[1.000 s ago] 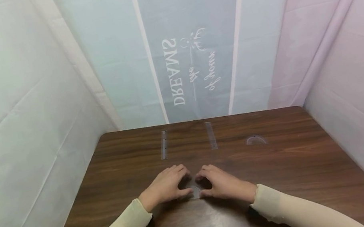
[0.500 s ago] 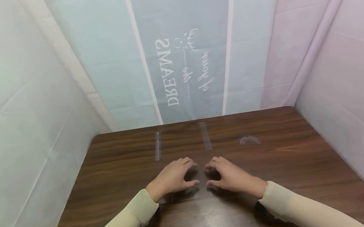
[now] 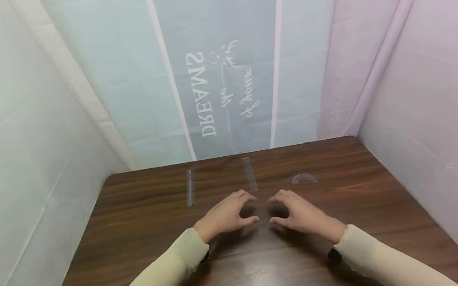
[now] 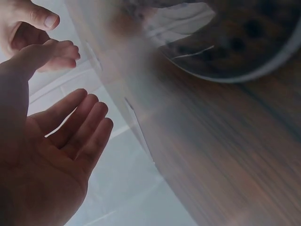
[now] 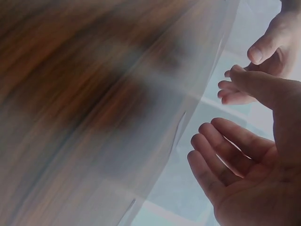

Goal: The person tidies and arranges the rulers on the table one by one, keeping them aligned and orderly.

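Note:
My left hand [image 3: 225,213] hovers over the table [image 3: 145,239] with relaxed, spread fingers and holds nothing. Facing it across a small gap is my right hand [image 3: 301,213], also loosely bent and holding nothing. The left wrist view shows a clear plastic piece with a curved edge [image 4: 244,44] on the wood; in the head view the left arm seems to hide it. Beyond the hands lie two clear rulers, a left ruler [image 3: 190,188] and a right ruler [image 3: 250,175]. A clear protractor [image 3: 304,179] lies beyond the right hand.
Pale cloth hangs around the table, with a left side sheet [image 3: 5,152], a right side sheet [image 3: 440,90] and a printed back sheet [image 3: 208,24]. The table's far edge meets the back cloth.
Both hands have moved away from me and a little right, and slightly apart. The clear piece between them earlier came to lie under the left hand, then out of sight. The view has shifted right.

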Motion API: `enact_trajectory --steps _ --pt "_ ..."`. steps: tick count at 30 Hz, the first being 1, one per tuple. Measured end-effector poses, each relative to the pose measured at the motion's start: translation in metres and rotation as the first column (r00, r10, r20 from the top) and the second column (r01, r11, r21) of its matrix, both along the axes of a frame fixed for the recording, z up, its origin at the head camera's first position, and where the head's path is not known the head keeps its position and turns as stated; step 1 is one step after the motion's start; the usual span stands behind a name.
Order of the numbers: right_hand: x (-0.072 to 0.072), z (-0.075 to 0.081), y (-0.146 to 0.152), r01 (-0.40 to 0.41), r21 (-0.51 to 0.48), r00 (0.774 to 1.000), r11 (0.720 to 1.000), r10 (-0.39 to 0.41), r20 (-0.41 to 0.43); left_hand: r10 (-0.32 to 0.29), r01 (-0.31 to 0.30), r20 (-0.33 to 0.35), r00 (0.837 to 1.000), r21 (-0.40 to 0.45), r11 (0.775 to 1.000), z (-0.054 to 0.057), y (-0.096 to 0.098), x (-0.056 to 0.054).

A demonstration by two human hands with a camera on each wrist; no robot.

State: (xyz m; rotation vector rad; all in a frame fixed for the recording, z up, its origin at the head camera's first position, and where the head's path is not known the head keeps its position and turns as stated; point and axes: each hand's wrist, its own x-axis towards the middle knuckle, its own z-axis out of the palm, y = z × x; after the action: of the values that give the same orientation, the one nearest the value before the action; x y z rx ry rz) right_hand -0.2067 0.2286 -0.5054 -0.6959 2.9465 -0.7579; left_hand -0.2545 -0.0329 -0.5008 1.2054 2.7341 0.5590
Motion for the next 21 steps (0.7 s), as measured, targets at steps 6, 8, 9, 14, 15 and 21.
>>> enact_trajectory --steps 6,8,9,14,15,21 --pt "-0.002 -0.002 0.023 0.040 -0.013 0.999 0.999 -0.040 -0.024 0.018 -0.018 0.027 0.999 0.021 1.000 0.003 0.015 -0.010" --pt "-0.004 -0.003 0.032 0.057 -0.011 0.998 0.998 -0.057 -0.021 0.025 -0.026 0.029 0.999 0.019 0.999 0.004 0.020 -0.016" --pt "-0.005 -0.003 0.036 0.065 -0.012 0.998 0.998 -0.065 -0.016 0.029 -0.030 0.034 0.999 0.016 0.999 0.005 0.022 -0.018" --pt "-0.011 -0.004 0.053 0.105 -0.029 0.994 0.994 -0.105 -0.005 0.043 -0.044 0.058 0.997 0.019 0.999 0.007 0.036 -0.031" --pt "-0.012 -0.004 0.056 0.107 -0.031 0.994 0.994 -0.107 -0.007 0.044 -0.045 0.063 0.997 0.022 0.999 0.007 0.038 -0.032" --pt "-0.021 -0.005 0.074 0.128 -0.039 0.991 0.991 -0.129 -0.022 0.035 -0.038 0.061 0.997 0.042 0.998 0.006 0.057 -0.039"
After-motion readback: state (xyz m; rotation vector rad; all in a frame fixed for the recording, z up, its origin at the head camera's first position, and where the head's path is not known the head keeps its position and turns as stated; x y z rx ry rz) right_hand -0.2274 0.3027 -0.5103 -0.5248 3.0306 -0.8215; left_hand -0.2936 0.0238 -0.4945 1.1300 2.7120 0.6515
